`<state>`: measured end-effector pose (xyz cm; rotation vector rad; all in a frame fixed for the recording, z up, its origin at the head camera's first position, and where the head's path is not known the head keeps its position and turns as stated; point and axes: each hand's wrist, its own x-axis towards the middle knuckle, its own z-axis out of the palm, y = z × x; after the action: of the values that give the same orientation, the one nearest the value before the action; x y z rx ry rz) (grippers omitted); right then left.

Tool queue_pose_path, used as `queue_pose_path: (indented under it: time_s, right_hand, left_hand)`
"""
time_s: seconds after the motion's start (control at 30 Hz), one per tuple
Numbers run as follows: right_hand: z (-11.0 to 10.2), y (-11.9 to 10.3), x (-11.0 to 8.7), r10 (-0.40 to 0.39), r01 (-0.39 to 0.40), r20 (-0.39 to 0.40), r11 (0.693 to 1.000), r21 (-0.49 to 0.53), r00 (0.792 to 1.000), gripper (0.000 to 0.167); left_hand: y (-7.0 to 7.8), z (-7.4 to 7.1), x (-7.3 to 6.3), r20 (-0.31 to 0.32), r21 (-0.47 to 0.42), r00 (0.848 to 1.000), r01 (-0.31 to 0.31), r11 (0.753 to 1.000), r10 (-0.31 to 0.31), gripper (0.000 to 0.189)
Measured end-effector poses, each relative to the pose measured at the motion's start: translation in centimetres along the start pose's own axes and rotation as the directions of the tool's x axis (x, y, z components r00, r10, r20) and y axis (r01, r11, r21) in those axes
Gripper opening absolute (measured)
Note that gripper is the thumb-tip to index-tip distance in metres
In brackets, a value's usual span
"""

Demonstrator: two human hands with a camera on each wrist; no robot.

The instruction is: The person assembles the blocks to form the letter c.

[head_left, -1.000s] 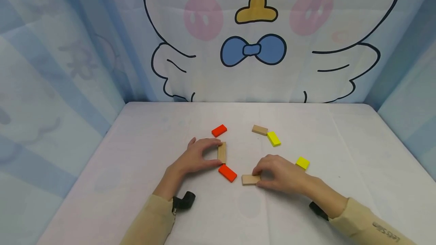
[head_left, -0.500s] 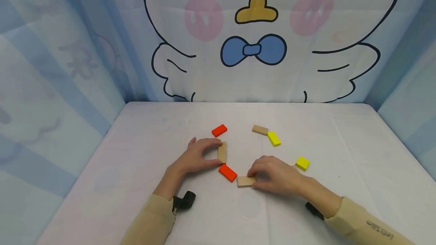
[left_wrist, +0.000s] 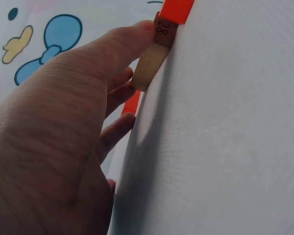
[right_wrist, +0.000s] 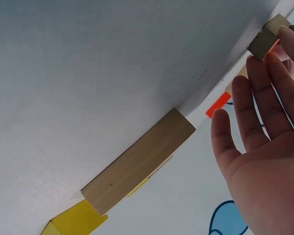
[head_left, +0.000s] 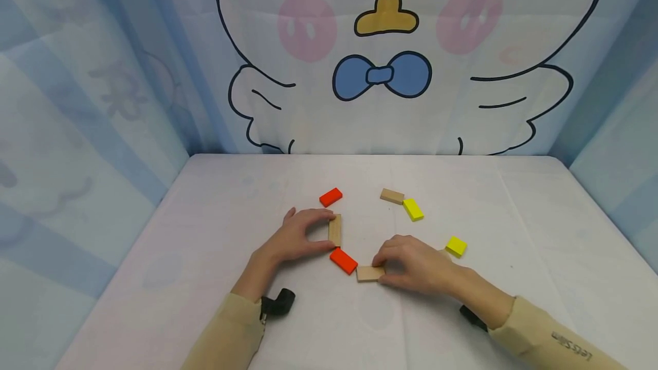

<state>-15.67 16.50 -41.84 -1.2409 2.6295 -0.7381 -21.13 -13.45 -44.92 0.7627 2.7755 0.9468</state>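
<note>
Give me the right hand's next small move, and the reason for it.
I'd have the right hand ease its pinch and let go of the wooden block: that block appears to rest on the white table, and its end seems to meet the near red block, so it probably needs no more pushing.

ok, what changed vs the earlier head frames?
The right hand, gripping the near wooden block throughout, slid it left and slightly toward the person; its gap to the near red block looks closed. No new grip, no release. Left hand, left wooden block, far red block and yellow blocks stayed put.
</note>
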Motion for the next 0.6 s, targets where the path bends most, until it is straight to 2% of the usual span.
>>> queue_pose_path:
  time_s: [0.6]
  right_hand:
    - [0.18, -0.02, -0.05, 0.006, -0.006, -0.001, 1.0, 0.005, 1.0, 0.021]
  left_hand:
    - [-0.15, 0.21, 0.03, -0.005, 0.004, 1.0, -0.008, 1.0, 0.008, 0.061]
